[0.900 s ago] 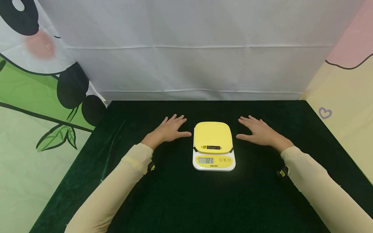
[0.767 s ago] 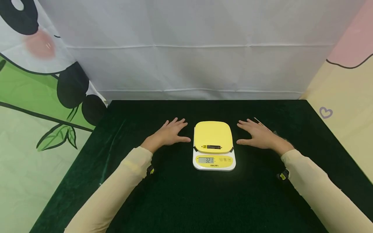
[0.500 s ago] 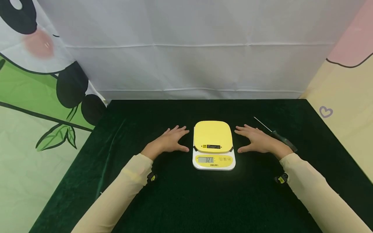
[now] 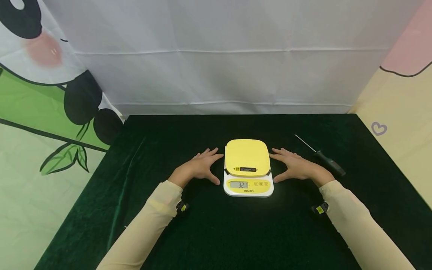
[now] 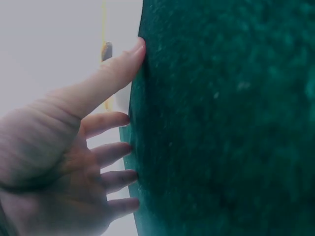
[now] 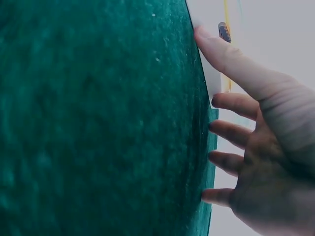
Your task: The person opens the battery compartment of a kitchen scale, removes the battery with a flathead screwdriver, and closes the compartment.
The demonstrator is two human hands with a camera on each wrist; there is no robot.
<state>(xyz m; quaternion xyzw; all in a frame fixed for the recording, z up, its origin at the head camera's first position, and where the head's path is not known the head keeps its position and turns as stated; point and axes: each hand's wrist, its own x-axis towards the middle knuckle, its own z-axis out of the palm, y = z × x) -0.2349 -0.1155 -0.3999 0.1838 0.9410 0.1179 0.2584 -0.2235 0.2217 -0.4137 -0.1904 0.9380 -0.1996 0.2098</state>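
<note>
We read 321 on the grey display [image 4: 239, 185] and "deli" below it on the white-and-yellow plastic scale [image 4: 248, 159] (the black label's [image 4: 248, 169] print is too small). It sits between the left hand [image 4: 199, 167] and right hand [image 4: 297, 166], fingers spread, holding nothing, tips just beside its edges; whether they touch, we cannot tell. Dark green cloth [image 4: 248, 228] lies beneath; pale grey fabric [image 4: 233, 56] hangs behind.

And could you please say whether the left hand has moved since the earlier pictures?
Yes: in the head view, the left hand has moved down the picture, judged against the digital kitchen scale.
</note>
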